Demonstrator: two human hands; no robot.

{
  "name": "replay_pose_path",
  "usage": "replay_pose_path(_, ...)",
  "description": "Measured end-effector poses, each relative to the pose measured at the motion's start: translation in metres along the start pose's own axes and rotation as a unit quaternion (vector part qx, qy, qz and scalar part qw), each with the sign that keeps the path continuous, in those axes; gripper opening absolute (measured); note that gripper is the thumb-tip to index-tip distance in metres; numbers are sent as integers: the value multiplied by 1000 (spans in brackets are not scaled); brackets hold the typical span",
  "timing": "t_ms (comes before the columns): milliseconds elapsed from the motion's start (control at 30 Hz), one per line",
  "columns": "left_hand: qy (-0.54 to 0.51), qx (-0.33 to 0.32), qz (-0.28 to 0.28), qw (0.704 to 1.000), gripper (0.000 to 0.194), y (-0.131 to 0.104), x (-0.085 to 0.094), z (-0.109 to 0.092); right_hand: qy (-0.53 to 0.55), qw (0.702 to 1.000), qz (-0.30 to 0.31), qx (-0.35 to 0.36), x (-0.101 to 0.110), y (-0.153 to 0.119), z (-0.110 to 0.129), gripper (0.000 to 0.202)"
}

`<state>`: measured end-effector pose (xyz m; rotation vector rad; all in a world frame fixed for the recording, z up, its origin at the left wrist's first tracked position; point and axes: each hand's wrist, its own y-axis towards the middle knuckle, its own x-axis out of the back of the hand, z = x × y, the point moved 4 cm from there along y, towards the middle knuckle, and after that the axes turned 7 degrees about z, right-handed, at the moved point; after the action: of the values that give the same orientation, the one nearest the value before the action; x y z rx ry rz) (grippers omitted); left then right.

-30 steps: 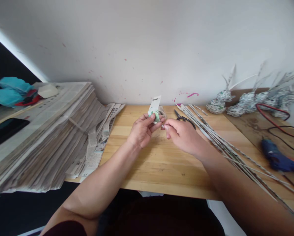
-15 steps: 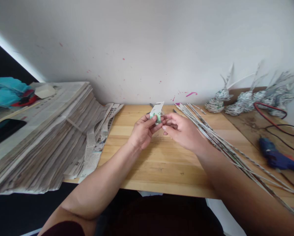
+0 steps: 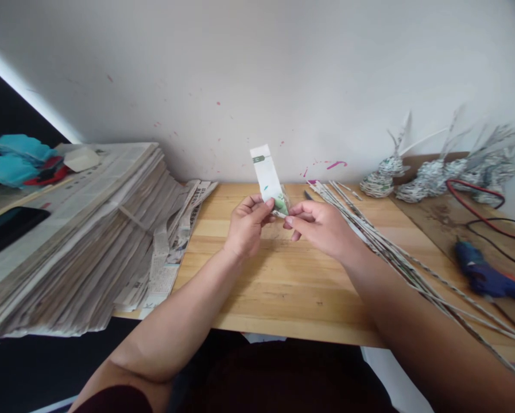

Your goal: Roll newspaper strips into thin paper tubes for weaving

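Note:
Above the wooden table, between both hands, is a small white packet with green leaf print and a dark green band near its top. It stands tilted with its top leaning left, and a see-through edge shows along its lower right side. My left hand pinches the lower part between thumb and fingers. At the bottom right corner, my right hand is closed, thumb and forefinger on the packet's end. What is inside the packet I cannot make out.
Left stands a tall newspaper stack with a black phone on it. Rolled paper sticks lie along the right. Beyond are woven paper figures and a blue glue gun with a cable. The wooden table meets the wall.
The packet has turned and now shows longer and higher, its top leaning left instead of right. Both hands stay close together in nearly the same place.

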<state>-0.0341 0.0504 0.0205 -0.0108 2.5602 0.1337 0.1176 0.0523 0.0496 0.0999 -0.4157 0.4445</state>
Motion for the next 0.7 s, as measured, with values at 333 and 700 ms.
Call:
replay_pose_path(333, 2, 153, 98, 983, 13, 0, -3, 9, 55, 998, -19, -21, 3, 2, -2, 4)
replay_pose_path(700, 64, 168, 98, 979, 21, 1, 2, 7, 48, 998, -10, -27, 3, 3, -3, 1)
